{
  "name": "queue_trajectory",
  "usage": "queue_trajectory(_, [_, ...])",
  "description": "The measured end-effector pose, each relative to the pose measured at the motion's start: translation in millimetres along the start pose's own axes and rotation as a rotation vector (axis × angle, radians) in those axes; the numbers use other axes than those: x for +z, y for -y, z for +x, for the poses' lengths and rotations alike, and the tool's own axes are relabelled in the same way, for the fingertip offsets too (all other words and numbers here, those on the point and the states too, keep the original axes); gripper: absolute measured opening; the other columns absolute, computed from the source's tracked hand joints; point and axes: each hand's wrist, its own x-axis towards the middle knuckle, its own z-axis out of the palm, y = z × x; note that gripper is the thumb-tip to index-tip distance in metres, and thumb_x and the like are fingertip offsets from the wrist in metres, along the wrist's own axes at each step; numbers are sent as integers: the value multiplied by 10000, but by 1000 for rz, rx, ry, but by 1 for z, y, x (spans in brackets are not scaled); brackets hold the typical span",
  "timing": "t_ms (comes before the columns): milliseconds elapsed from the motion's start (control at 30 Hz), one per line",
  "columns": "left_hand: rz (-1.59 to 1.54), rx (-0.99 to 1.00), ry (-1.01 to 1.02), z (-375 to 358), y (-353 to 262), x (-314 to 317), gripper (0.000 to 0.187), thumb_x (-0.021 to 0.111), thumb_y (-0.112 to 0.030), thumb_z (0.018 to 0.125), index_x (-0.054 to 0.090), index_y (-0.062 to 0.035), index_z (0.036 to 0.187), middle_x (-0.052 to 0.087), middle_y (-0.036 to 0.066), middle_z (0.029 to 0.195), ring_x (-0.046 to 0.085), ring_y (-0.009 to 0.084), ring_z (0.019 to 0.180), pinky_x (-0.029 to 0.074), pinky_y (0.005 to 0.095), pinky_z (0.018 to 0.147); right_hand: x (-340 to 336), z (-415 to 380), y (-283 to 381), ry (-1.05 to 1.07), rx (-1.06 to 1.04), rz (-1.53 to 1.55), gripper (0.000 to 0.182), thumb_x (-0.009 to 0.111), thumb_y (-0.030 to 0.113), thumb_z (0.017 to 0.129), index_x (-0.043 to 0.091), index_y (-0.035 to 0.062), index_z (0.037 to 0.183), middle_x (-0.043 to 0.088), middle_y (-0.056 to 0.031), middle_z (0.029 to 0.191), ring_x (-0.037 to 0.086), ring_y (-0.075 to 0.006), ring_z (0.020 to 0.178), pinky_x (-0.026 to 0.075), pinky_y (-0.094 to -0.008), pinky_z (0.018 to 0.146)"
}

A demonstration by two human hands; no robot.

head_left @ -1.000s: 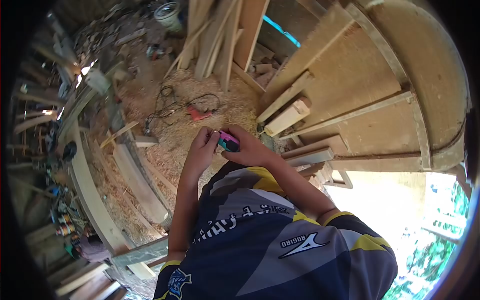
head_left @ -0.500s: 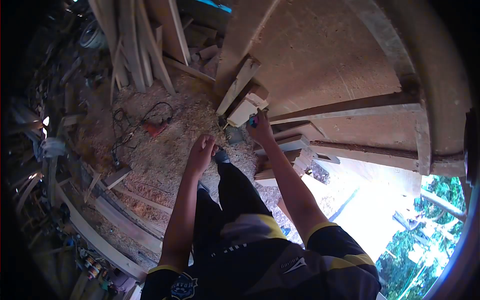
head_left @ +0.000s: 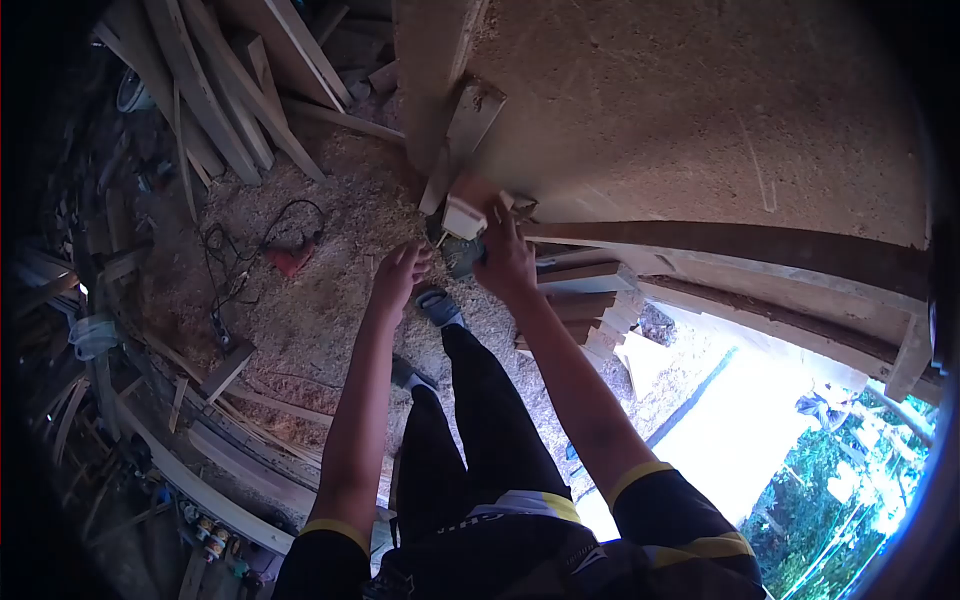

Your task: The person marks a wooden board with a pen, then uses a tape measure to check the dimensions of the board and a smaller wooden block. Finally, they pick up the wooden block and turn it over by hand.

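Note:
My right hand is at the right side of a pale wooden block, its fingers pointing up along the block's edge. Whatever lies in its palm is mostly hidden; only a dark bluish edge shows at the fingers. A thin pale stick juts from the block's lower left corner. Left of the block and a little lower, my left hand hovers with loosely bent fingers apart and nothing visible in them. Behind the block, a wooden board leans by a large brown panel.
Wood shavings cover the floor around my feet. A red power tool with a black cord lies to the left. Long planks lean at the upper left. Stacked wood pieces sit beside my right forearm. Bright daylight enters at the lower right.
The view has shifted. My right hand, which showed a small blue and pink thing before, has its fingers further along the block. My left hand's fingers have loosened from a closer curl.

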Motion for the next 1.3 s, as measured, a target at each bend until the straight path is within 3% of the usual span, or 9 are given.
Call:
queue_trajectory(167, [-278, -273, -3, 33, 23, -3, 744, 680, -647, 970, 628, -29, 1381, 722, 100, 1156, 698, 203, 1049, 562, 345, 901, 20, -63, 17, 51, -234, 237, 880, 743, 88, 740, 462, 68, 1575, 444, -198, 1623, 548, -425, 1394, 522, -523, 1088])
queue_trajectory(233, [-54, -271, -55, 41, 33, -11, 922, 720, -729, 893, 612, 30, 1406, 731, 125, 1113, 715, 244, 1009, 587, 400, 862, 31, -86, 13, 164, -168, 544, 884, 741, 59, 747, 457, 57, 1584, 508, -219, 1563, 568, -407, 1377, 525, -486, 1086])
queue_trajectory(367, [97, 59, -468, 57, 86, -32, 820, 843, -589, 822, 693, 84, 1265, 766, 183, 1082, 766, 310, 973, 607, 416, 851, 51, -115, 10, 97, -275, 379, 864, 752, 46, 759, 463, 40, 1574, 541, -237, 1510, 604, -379, 1323, 535, -450, 1067])
queue_trajectory(467, [-3, -5, -436, 52, 101, -73, 658, 863, -361, 862, 635, 28, 1341, 718, 150, 1198, 736, 277, 1087, 637, 428, 832, 62, -111, 13, 215, -163, 439, 811, 743, 71, 782, 493, 58, 1554, 562, -227, 1478, 620, -357, 1285, 539, -435, 1057])
queue_trajectory(667, [-304, -22, -485, -2, 152, -104, 699, 915, -351, 816, 650, 92, 1287, 744, 209, 1200, 741, 294, 1092, 596, 425, 896, 112, -79, 27, 430, -48, 358, 704, 785, 215, 783, 584, 61, 1440, 727, -188, 1093, 714, -360, 1017, 571, -453, 948])
queue_trajectory(900, [-307, -5, -617, -19, 204, -116, 578, 874, -238, 857, 642, 14, 1322, 732, 130, 1159, 726, 243, 1027, 577, 393, 860, 123, -82, 54, 436, -18, 312, 703, 783, 222, 776, 601, 133, 1449, 728, -169, 1092, 717, -317, 1001, 568, -430, 925])
queue_trajectory(1100, [-172, 12, -717, -147, 172, -153, 613, 909, -246, 788, 627, 46, 1247, 739, 146, 1094, 730, 249, 988, 590, 392, 856, 76, -93, 91, 520, -131, 180, 640, 752, 151, 806, 607, 132, 1429, 705, -122, 1034, 682, -260, 918, 561, -395, 879])
queue_trajectory(1233, [-466, 25, -848, -268, 206, -188, 621, 892, -222, 794, 626, 36, 1292, 731, 129, 1099, 710, 222, 980, 575, 367, 864, 80, -96, 124, 729, -204, 153, 674, 767, 199, 802, 589, 137, 1449, 702, -162, 1095, 689, -309, 1011, 550, -413, 937])
queue_trajectory(1300, [-593, 42, -938, -329, 222, -200, 621, 880, -209, 801, 625, 35, 1313, 724, 124, 1110, 697, 208, 986, 566, 356, 876, 87, -105, 161, 835, -255, 132, 655, 750, 168, 822, 590, 136, 1456, 678, -100, 1107, 659, -239, 1002, 538, -369, 928])
